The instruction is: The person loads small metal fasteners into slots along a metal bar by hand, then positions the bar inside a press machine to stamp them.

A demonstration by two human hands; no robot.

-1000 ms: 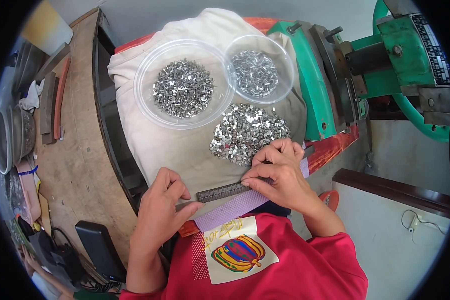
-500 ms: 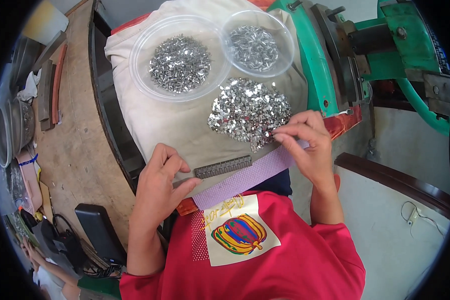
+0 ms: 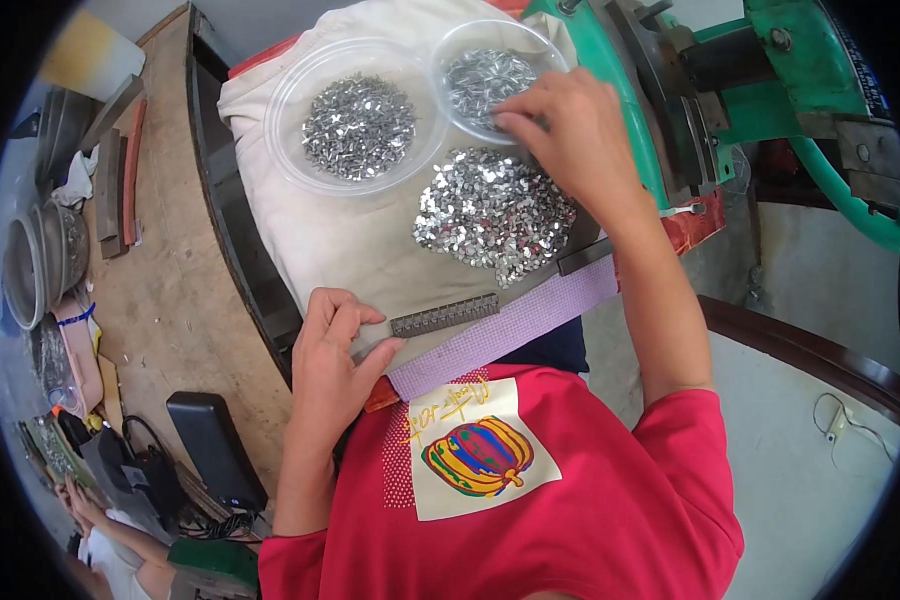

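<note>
A dark, notched metal strip (image 3: 445, 316) lies on the beige cloth (image 3: 355, 240) in front of me. Beside its left end, my left hand (image 3: 332, 352) rests with thumb and forefinger apart, holding nothing. My right hand (image 3: 575, 130) reaches over the near right rim of a small clear plastic bowl (image 3: 438, 100) of thin silvery metal pins (image 3: 485, 82). Its thumb and forefinger are close together; whatever they may pinch is too small to make out. Below that arm spreads a loose pile of small shiny metal pieces (image 3: 490, 215).
A larger clear bowl (image 3: 282, 150) of small metal parts stands left of the small one. Lilac mesh (image 3: 505, 330) runs along the near edge, beside a dark bar (image 3: 585, 256). A green machine (image 3: 760, 110) stands right; a wooden bench (image 3: 160, 260) left. Another person's hands (image 3: 80, 500) show lower left.
My right hand has moved from the right edge of the metal pile up to the small bowl, uncovering the dark bar. My left hand stays by the notched strip.
</note>
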